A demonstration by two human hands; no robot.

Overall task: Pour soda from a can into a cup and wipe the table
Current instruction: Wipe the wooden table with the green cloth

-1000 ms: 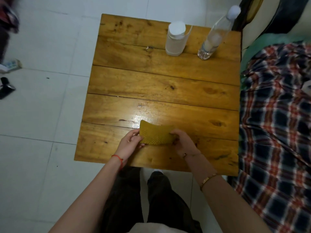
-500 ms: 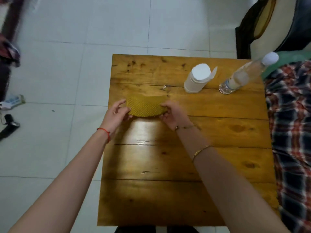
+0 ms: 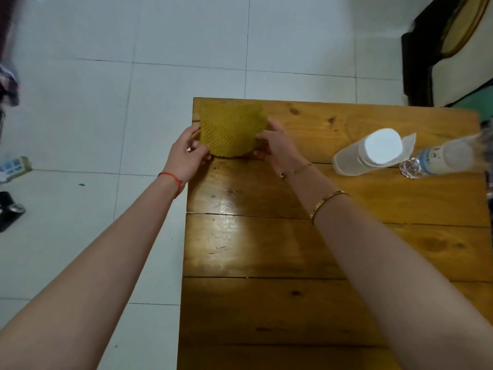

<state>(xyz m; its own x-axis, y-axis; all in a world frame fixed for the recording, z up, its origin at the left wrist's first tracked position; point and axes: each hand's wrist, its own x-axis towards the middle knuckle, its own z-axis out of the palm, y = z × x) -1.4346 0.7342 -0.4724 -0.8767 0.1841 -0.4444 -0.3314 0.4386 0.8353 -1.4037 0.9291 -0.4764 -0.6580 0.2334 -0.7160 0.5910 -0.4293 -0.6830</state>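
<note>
Item: yellow cloth (image 3: 231, 130), spread at the far left corner of my table (image 3: 346, 249), held taut, I judge, so its full face wipes the boards.

Left hand (image 3: 186, 153): grip pinches the cloth's near left edge.

Right hand (image 3: 277, 145): grip pinches its right edge.

Both arms reach forward, nearly straight.

White cup (image 3: 370, 150) and clear bottle (image 3: 440, 161) stand apart to the right, clear of the wiping.

One square wooden plank table (image 3: 346, 236), one yellow dotted wiping cloth (image 3: 232, 130); one white-lidded translucent plastic cup (image 3: 370, 152), one clear plastic water bottle (image 3: 440, 161); two bare hands, left hand (image 3: 186, 156), right hand (image 3: 277, 145), three wrist bracelets
</note>
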